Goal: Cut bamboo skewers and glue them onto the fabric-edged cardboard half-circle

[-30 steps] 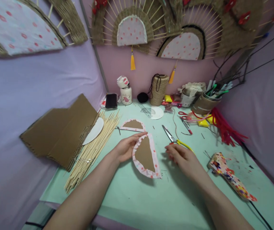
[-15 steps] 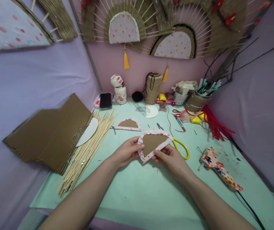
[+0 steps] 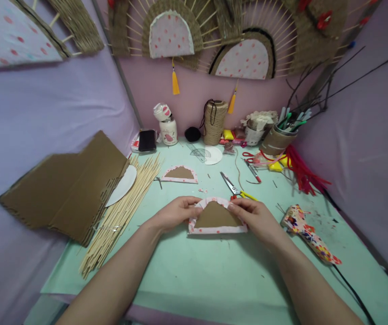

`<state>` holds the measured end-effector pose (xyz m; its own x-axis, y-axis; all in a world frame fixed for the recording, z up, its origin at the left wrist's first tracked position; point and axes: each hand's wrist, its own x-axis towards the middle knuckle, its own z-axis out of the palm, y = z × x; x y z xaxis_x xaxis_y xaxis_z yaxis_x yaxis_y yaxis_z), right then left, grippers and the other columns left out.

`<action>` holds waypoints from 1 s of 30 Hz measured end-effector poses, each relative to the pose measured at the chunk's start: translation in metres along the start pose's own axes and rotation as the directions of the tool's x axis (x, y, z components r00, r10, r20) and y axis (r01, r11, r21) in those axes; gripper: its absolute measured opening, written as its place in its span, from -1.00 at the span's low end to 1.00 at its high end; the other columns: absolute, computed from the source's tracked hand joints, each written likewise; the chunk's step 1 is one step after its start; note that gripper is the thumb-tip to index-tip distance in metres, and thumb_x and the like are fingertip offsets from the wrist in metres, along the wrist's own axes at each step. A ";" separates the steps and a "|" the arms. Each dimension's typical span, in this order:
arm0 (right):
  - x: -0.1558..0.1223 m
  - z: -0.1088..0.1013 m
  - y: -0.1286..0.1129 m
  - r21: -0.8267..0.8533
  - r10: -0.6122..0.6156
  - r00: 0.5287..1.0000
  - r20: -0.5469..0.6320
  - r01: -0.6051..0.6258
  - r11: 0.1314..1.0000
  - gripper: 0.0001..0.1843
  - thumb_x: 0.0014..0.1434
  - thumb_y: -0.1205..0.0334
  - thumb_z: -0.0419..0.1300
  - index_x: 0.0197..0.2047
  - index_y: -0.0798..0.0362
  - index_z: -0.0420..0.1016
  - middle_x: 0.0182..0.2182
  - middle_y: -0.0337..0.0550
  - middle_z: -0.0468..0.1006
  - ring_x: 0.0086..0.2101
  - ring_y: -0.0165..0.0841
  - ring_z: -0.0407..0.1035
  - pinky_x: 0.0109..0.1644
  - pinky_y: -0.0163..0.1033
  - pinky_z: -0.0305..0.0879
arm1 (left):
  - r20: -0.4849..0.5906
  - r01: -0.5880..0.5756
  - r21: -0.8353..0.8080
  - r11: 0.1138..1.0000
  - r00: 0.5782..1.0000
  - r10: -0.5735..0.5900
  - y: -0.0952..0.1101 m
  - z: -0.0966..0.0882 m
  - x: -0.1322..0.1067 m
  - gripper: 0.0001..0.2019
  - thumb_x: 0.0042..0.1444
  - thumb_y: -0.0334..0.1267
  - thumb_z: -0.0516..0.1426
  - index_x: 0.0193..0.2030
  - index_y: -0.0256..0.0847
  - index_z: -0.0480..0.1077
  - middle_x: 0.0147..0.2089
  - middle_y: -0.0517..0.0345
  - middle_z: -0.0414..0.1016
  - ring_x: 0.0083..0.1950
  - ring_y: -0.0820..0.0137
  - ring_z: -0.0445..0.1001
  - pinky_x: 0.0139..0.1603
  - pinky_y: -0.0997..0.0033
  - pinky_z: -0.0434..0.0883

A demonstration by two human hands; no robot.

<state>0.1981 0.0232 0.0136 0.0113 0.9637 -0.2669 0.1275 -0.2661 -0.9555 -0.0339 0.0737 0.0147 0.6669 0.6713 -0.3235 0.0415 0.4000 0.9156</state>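
Between my two hands is a half-round cardboard piece (image 3: 217, 215) with pink-dotted white fabric folded over its rim, its straight edge toward me. My left hand (image 3: 177, 212) pinches the left side, thumb on top. On the right side, my right hand (image 3: 252, 215) grips the curved edge, its fingers partly hidden beneath. Just beyond lie scissors (image 3: 231, 184) with yellow and red handles, partly covered by my right hand. A second fabric-edged half-round piece (image 3: 180, 173) rests flat further back on the table.
Bamboo sticks (image 3: 122, 216) and a folded cardboard sheet (image 3: 61, 189) lie at left. A flower-patterned glue gun (image 3: 310, 234) with a cord is at right. Along the back stand a white bottle (image 3: 169, 130), a twine spool (image 3: 214, 123) and a pot of pens (image 3: 278, 139).
The half-round piece has turned so its straight edge lies level toward me. My right hand has moved up from the straight edge to the curved side, and more of the scissors shows.
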 end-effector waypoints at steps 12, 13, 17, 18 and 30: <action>0.005 0.001 0.007 0.135 0.040 0.999 -0.030 -0.035 0.990 -0.65 -0.08 -0.06 0.34 -0.36 0.05 0.52 -0.52 -0.26 0.49 -0.52 -0.42 0.29 -0.49 -0.34 0.10 | -0.149 -0.027 -0.015 1.000 0.988 0.025 -0.005 -0.002 0.005 -0.61 -0.05 0.01 0.27 -0.27 -0.33 0.52 -0.39 0.06 0.47 -0.41 0.45 0.39 -0.36 0.48 0.31; 0.005 0.001 0.008 0.129 0.033 0.999 -0.025 -0.030 0.991 -0.65 -0.08 -0.06 0.34 -0.37 0.06 0.51 -0.52 -0.26 0.48 -0.52 -0.42 0.28 -0.49 -0.34 0.09 | -0.155 -0.025 -0.011 1.000 0.988 0.023 -0.005 -0.002 0.005 -0.61 -0.06 0.01 0.27 -0.29 -0.33 0.52 -0.41 0.08 0.47 -0.41 0.45 0.38 -0.37 0.48 0.30; 0.005 0.002 0.008 0.115 0.013 1.000 -0.015 -0.012 0.993 -0.64 -0.08 -0.07 0.34 -0.38 0.06 0.51 -0.49 -0.24 0.50 -0.48 -0.40 0.30 -0.45 -0.33 0.12 | -0.170 0.000 -0.038 0.999 0.985 -0.006 -0.002 -0.001 0.005 -0.69 -0.04 -0.04 0.27 -0.40 -0.31 0.48 -0.50 0.18 0.39 -0.50 0.51 0.30 -0.44 0.52 0.24; 0.005 0.003 0.008 0.103 0.010 1.000 -0.005 -0.010 0.995 -0.64 -0.07 -0.07 0.33 -0.38 0.06 0.52 -0.50 -0.24 0.49 -0.48 -0.39 0.30 -0.45 -0.32 0.12 | -0.173 -0.001 -0.056 0.998 0.985 -0.009 -0.001 0.000 0.004 -0.70 -0.03 -0.04 0.25 -0.42 -0.30 0.47 -0.50 0.18 0.39 -0.50 0.52 0.30 -0.46 0.52 0.24; -0.003 0.019 0.002 -0.028 0.006 0.994 0.106 -0.003 1.000 -0.63 -0.08 -0.11 0.30 -0.47 0.07 0.51 -0.58 -0.26 0.43 -0.52 -0.41 0.25 -0.46 -0.31 0.10 | -0.282 0.008 0.100 0.995 0.959 0.020 -0.005 0.010 0.007 -0.66 -0.10 0.00 0.29 -0.43 -0.30 0.50 -0.63 0.27 0.29 -0.62 0.57 0.14 -0.59 0.52 0.06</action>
<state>0.1794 0.0189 0.0100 -0.0929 0.9543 -0.2841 0.1554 -0.2679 -0.9508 -0.0221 0.0696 0.0102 0.4304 0.8281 -0.3592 0.1210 0.3414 0.9321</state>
